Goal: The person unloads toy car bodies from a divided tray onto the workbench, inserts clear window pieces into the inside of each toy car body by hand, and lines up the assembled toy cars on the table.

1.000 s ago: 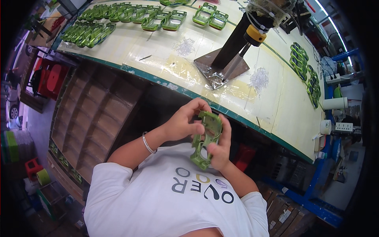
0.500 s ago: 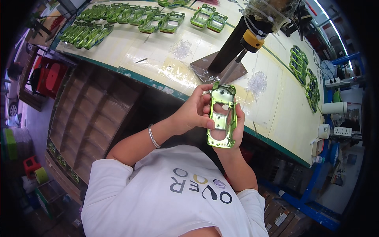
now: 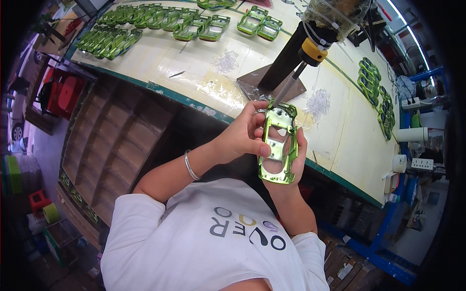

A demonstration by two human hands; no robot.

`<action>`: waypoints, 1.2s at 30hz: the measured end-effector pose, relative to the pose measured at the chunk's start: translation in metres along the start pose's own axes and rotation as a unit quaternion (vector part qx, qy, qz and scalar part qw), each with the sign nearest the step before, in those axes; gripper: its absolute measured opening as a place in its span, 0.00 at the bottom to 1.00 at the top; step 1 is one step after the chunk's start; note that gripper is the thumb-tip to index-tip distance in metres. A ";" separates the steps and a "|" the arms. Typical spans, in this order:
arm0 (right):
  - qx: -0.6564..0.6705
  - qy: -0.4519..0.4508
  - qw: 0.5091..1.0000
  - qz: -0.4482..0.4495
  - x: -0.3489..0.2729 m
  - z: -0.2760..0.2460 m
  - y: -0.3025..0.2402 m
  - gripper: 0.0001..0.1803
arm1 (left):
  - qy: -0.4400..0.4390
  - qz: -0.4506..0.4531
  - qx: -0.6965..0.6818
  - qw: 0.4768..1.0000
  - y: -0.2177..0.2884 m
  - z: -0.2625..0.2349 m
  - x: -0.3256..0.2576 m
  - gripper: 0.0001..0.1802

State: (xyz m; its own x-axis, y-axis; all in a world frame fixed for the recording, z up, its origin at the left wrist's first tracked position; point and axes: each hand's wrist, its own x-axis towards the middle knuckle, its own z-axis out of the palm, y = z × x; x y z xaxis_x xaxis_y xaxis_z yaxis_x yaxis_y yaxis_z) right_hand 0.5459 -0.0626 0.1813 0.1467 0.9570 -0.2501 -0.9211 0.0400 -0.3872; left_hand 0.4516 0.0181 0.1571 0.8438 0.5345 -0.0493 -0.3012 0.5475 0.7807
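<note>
- A green metal frame (image 3: 277, 144) is held upright at the centre of the frame, its top edge brought up to the tip of the powered driver (image 3: 310, 48).
- The left hand (image 3: 239, 138) has its grip closed on the frame's left side; the right hand (image 3: 295, 154) cups it from behind.
- The step in hand appears to be fastening; fine alignment of tip and hole seems called for next.
- The bench (image 3: 160, 72) edge lies just beyond; open room remains below.

Far left of my hands: rows of green metal frames (image 3: 116, 36) on the workbench (image 3: 160, 68).
Just left: clear plastic bits (image 3: 225, 60).
Far right: white cup (image 3: 411, 134), power strip (image 3: 421, 164).
Below left: wooden shelving (image 3: 111, 140).
</note>
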 end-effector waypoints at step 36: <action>-0.025 0.043 0.997 0.058 0.013 -0.013 -0.007 0.31 | 0.015 0.011 0.067 0.998 0.003 -0.001 -0.015 0.51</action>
State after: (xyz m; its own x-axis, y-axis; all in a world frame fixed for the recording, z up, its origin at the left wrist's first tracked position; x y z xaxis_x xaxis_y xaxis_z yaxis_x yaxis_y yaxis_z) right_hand 0.5587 -0.0539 0.1687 0.0733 0.9262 -0.3699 -0.9149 -0.0852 -0.3945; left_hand 0.4378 0.0125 0.1599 0.8228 0.5663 -0.0480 -0.2559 0.4445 0.8585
